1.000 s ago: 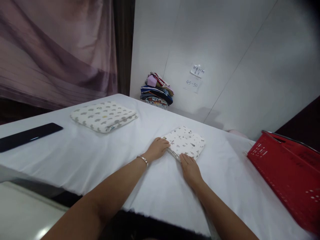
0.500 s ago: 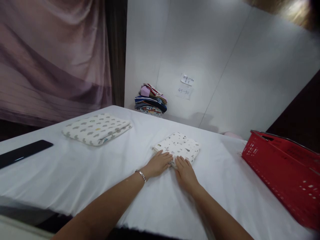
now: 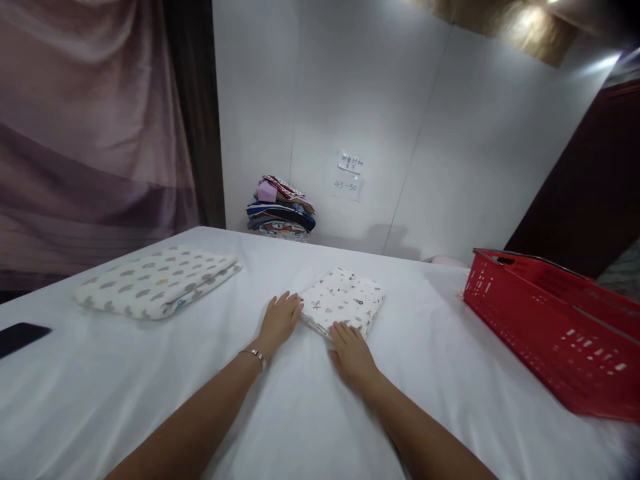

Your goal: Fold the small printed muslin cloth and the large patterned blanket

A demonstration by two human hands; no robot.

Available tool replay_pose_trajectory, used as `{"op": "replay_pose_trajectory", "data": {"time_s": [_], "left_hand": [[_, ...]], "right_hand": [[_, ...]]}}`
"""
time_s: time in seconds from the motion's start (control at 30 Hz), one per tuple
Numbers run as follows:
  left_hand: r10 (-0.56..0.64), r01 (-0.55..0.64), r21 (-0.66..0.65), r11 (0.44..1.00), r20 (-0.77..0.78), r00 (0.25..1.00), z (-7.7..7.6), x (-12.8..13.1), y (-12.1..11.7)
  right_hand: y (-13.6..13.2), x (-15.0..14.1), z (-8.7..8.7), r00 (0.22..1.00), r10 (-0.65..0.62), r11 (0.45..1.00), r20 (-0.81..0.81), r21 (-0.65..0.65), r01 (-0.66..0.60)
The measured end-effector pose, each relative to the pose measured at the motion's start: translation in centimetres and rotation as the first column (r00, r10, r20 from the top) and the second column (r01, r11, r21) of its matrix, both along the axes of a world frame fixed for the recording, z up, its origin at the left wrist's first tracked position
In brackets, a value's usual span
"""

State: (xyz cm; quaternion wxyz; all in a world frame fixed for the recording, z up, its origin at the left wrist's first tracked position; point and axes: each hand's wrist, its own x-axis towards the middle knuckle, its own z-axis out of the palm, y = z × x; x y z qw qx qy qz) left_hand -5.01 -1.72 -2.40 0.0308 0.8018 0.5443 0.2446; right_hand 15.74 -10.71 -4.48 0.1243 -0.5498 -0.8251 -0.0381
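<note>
Pale wall [image 3: 370, 120], pinkish curtain [image 3: 90, 120] left. White-covered table [image 3: 270, 413] below. Red basket [image 3: 545, 333] at right edge. Patterned folded cloth [image 3: 160, 280] left; smaller folded cloth [image 3: 345, 297] mid-table, left hand [image 3: 280, 323] at its left corner, right hand [image 3: 353, 353] on near edge, both open.

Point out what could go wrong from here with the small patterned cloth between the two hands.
The left hand and right hand meet the folded cloth only at its left corner and near edge, so a push there might shift its layers out of line.

The white sheet shows soft creases and could ruck up under sideways pressure.

The bracelet on the left wrist might snag fabric if the wrist came over the cloth.
</note>
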Motion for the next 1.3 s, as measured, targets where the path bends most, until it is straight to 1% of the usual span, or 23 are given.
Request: {"op": "replay_pose_trajectory", "data": {"time_s": [0.13,0.2,0.27,0.33,0.43,0.53,0.63,0.7,0.77,0.83,0.93,1.03,1.1,1.2,1.3], "left_hand": [[-0.09,0.092,0.026,0.995,-0.061,0.994,1.7,2.4,0.9],[-0.093,0.096,0.026,0.995,-0.098,0.991,1.9,3.6,1.5],[-0.051,0.055,0.023,0.998,-0.145,0.988,1.3,4.3,2.1],[-0.003,0.012,0.047,0.999,-0.183,0.983,0.2,4.5,2.5],[0.021,0.0,0.109,0.994,-0.193,0.981,-1.2,4.3,2.6],[0.018,0.004,0.113,0.994,-0.187,0.982,-1.5,4.1,2.7],[0.017,0.003,0.108,0.994,-0.179,0.984,-1.4,4.1,2.7],[0.017,0.002,0.109,0.994,-0.174,0.985,-1.4,4.2,2.7],[0.017,0.002,0.111,0.994,-0.171,0.985,-1.3,4.3,2.6],[0.014,0.004,0.104,0.995,-0.169,0.986,-1.3,4.3,2.6],[0.01,0.004,0.087,0.996,-0.164,0.986,-1.2,4.2,2.5],[0.01,0.004,0.084,0.996,-0.167,0.986,-1.0,4.2,2.4],[0.014,0.0,0.083,0.997,-0.167,0.986,-1.0,4.3,2.3],[0.019,-0.006,0.082,0.997,-0.16,0.987,-0.9,4.3,2.3],[0.019,-0.007,0.082,0.997,-0.15,0.989,-1.0,4.4,2.3]], "right_hand": [[-0.1,-0.1,-0.1,1.0,0.014,0.999,-0.017,0.033,-0.013],[-0.2,-0.1,0.0,1.0,0.011,0.999,-0.027,0.041,-0.01],[-0.2,-0.1,0.1,0.999,0.008,0.999,-0.04,0.039,-0.007],[-0.3,-0.1,0.1,0.999,0.009,0.999,-0.053,0.033,-0.007],[-0.5,0.0,0.1,0.997,0.02,1.0,-0.071,0.016,-0.019],[-1.0,0.1,0.2,0.994,0.031,0.999,-0.108,-0.015,-0.033],[-0.9,0.6,1.2,0.983,0.009,0.998,-0.184,-0.06,-0.021],[-0.2,1.2,2.2,0.97,-0.022,0.998,-0.24,-0.057,0.009],[1.2,2.0,3.1,0.959,-0.061,0.998,-0.278,-0.035,0.053],[2.8,2.9,3.6,0.955,-0.127,0.992,-0.267,-0.054,0.117],[4.4,3.9,2.9,0.962,-0.223,0.969,-0.158,-0.142,0.202],[4.7,4.2,1.9,0.967,-0.246,0.956,-0.069,-0.18,0.23],[4.5,4.2,1.8,0.969,-0.245,0.954,-0.046,-0.19,0.232],[5.2,4.1,3.1,0.975,-0.219,0.956,-0.037,-0.211,0.206],[7.6,4.2,4.6,0.97,-0.243,0.955,-0.025,-0.18,0.234]]}}
